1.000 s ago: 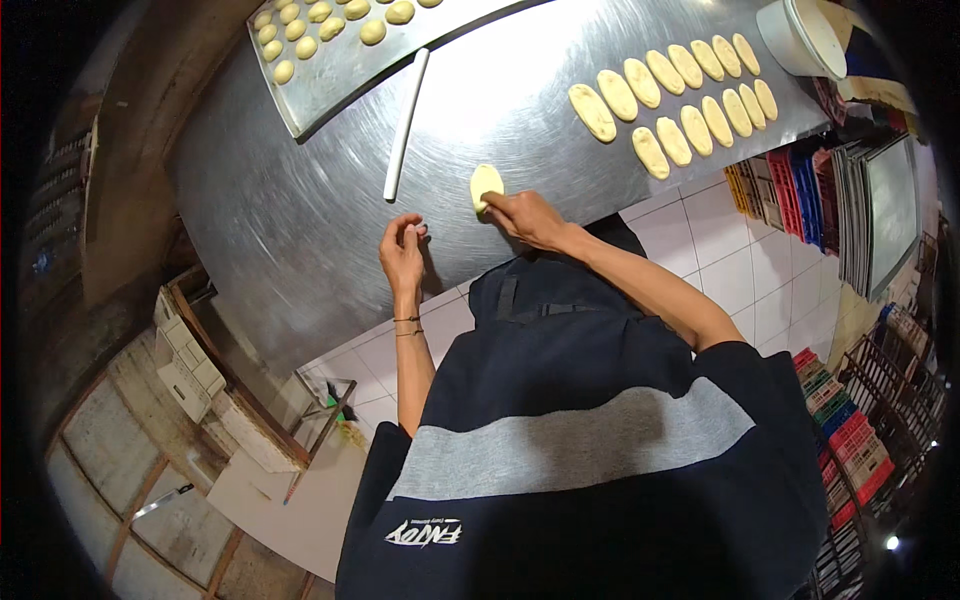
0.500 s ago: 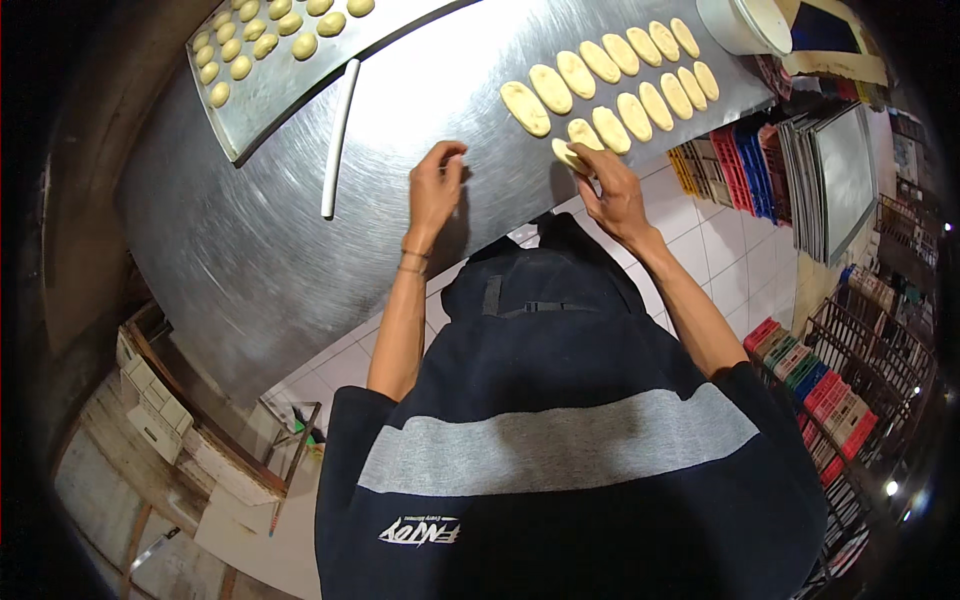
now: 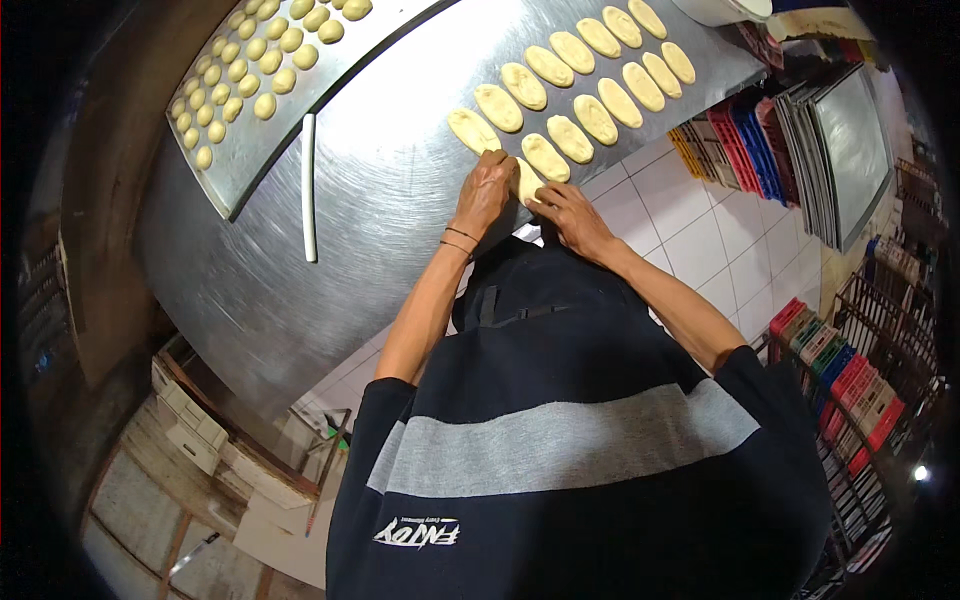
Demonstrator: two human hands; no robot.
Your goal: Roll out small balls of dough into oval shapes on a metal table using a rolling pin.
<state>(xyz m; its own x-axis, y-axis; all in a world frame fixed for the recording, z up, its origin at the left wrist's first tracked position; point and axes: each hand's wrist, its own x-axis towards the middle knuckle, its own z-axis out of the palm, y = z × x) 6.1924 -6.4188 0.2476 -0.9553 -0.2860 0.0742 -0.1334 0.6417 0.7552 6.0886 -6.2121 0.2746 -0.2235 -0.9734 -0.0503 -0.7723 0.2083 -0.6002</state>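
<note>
A flattened oval of pale dough (image 3: 527,182) lies near the table's front edge, at the near left end of the front row. My left hand (image 3: 485,192) has its fingers bent together at the oval's left edge. At the oval's near right end, the fingers of my right hand (image 3: 573,217) press on the dough. Both hands partly cover this piece. Beside it in the same row is another dough oval (image 3: 546,158). The back row begins with an oval (image 3: 473,131) just beyond my left fingers.
A steel table (image 3: 400,200) lies under the dough. To the left is a white rolling pin (image 3: 309,190), and past it a metal tray (image 3: 225,185) of round dough balls. A white bucket (image 3: 745,12) stands far right. Stacked trays (image 3: 850,160) and coloured crates (image 3: 745,150) are beyond the edge.
My left hand has moved right to the nearest dough oval. My right hand now works on that oval opposite it. The view has shifted, showing more of the ball tray.
</note>
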